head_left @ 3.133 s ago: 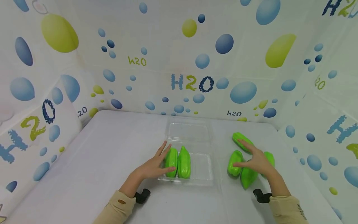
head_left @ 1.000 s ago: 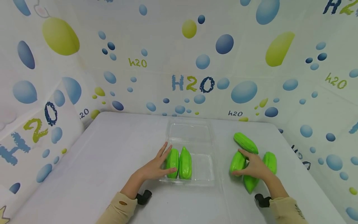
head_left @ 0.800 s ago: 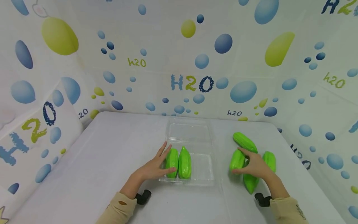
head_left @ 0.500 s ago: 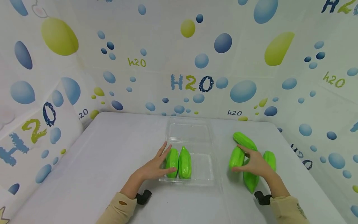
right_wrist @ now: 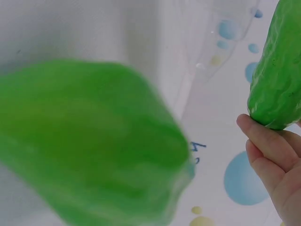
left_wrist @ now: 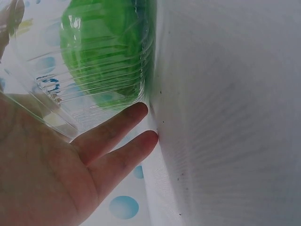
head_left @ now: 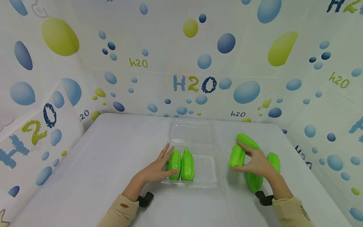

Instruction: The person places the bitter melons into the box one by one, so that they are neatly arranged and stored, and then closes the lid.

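Observation:
My right hand (head_left: 256, 162) pinches a bright green, ridged bitter melon (head_left: 237, 156) between thumb and fingertips, to the right of the box. In the right wrist view the held bitter melon (right_wrist: 280, 66) shows its bumpy skin above the fingers. My left hand (head_left: 154, 168) lies along the left side of a clear plastic clamshell box (head_left: 204, 168), fingers spread and straight, thumb over its front. Two bitter melons (head_left: 187, 165) lie side by side in the box's left part. In the left wrist view, two straight fingers (left_wrist: 117, 125) extend beside the clear wall.
The box's lid (head_left: 191, 134) lies folded back behind it. Around the right hand lie three more bitter melons: one behind (head_left: 247, 140), one under the palm (head_left: 254, 182), one to the right (head_left: 273, 162). A white cloth covers the table (head_left: 122, 138); printed curtains surround it.
My right hand has closed on a bitter melon, lifted it and moved it slightly left and away from the others. The left hand has stayed at the box.

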Action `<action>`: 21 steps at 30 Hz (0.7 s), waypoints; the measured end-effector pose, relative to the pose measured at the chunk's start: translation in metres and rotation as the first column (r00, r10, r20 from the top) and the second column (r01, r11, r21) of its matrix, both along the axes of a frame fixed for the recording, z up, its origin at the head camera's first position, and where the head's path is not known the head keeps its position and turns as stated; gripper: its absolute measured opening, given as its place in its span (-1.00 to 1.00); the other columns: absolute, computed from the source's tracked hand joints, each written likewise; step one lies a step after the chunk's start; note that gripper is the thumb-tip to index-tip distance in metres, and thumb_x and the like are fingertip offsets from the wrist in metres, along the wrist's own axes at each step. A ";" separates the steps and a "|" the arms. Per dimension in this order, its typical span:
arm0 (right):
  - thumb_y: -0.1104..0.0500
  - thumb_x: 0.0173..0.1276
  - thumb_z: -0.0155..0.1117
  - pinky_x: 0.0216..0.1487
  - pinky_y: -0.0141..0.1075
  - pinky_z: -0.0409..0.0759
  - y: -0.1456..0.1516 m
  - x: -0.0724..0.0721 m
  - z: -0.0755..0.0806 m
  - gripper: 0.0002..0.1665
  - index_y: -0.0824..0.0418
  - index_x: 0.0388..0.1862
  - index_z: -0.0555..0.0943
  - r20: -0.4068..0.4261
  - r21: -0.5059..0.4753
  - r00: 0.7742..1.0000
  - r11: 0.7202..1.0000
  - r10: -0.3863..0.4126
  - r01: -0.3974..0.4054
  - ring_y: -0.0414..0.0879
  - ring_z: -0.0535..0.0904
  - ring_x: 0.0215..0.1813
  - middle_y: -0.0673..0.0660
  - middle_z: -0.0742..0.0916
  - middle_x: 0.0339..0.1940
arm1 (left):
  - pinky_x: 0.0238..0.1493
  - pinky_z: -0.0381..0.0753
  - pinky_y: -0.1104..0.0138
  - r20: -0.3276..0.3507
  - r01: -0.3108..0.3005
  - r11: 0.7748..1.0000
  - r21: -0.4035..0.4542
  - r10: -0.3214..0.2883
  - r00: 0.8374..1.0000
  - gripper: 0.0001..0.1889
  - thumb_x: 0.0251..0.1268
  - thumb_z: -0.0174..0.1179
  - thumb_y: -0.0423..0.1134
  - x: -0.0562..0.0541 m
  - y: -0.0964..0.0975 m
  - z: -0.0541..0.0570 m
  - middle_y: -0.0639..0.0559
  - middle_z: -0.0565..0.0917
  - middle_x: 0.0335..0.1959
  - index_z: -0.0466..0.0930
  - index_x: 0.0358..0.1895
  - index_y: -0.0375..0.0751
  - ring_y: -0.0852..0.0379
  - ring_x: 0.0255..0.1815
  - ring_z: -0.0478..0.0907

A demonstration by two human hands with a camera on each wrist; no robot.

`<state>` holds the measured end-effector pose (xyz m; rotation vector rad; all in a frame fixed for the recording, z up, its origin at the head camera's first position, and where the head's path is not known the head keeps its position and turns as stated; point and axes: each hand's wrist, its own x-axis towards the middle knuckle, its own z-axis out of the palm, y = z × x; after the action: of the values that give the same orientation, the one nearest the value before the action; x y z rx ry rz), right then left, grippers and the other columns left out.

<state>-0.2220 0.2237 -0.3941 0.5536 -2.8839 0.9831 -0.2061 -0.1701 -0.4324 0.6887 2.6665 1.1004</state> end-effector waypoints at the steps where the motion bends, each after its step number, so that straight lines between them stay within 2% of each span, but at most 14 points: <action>1: -0.22 -0.27 0.55 0.06 0.05 0.42 -0.001 0.000 0.001 0.24 0.21 0.38 0.23 -0.006 -0.005 1.000 1.000 0.007 -0.007 0.28 0.41 0.16 0.33 0.37 0.30 | 0.15 0.21 -0.15 -0.001 0.000 1.000 -0.001 0.000 1.000 -0.02 0.17 0.13 0.19 0.000 0.000 0.000 -0.06 -0.40 0.46 -0.35 0.46 0.03 -0.25 0.39 -0.06; 6: -0.19 -0.29 0.57 0.05 0.03 0.43 -0.007 0.002 0.007 0.22 0.21 0.36 0.26 -0.041 -0.014 0.999 0.999 0.034 -0.035 0.28 0.43 0.14 0.33 0.36 0.30 | 0.15 0.22 -0.16 -0.002 -0.002 1.000 -0.002 0.002 1.000 -0.02 0.16 0.13 0.19 0.001 0.000 0.002 -0.06 -0.40 0.46 -0.34 0.46 0.02 -0.26 0.38 -0.05; 15: -0.23 -0.29 0.56 0.02 0.05 0.45 -0.017 0.004 0.016 0.21 0.08 0.38 0.25 -0.023 -0.034 0.998 0.998 0.054 -0.055 0.29 0.43 0.14 0.31 0.30 0.34 | 0.15 0.21 -0.15 0.006 -0.004 1.000 0.004 0.004 1.000 -0.02 0.16 0.15 0.16 0.001 0.002 0.004 -0.08 -0.40 0.46 -0.32 0.46 -0.02 -0.27 0.39 -0.06; 21: -0.21 -0.30 0.57 0.01 0.03 0.47 -0.026 0.004 0.020 0.20 0.07 0.37 0.27 -0.072 -0.039 0.994 0.996 0.077 -0.080 0.24 0.47 0.12 0.25 0.37 0.32 | 0.15 0.22 -0.16 0.006 -0.005 1.000 0.000 0.005 1.000 -0.02 0.16 0.15 0.17 0.001 0.002 0.003 -0.07 -0.40 0.46 -0.33 0.46 0.00 -0.26 0.39 -0.07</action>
<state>-0.2183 0.1973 -0.3742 0.6896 -2.7927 1.0102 -0.2051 -0.1683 -0.4295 0.6783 2.6648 1.1021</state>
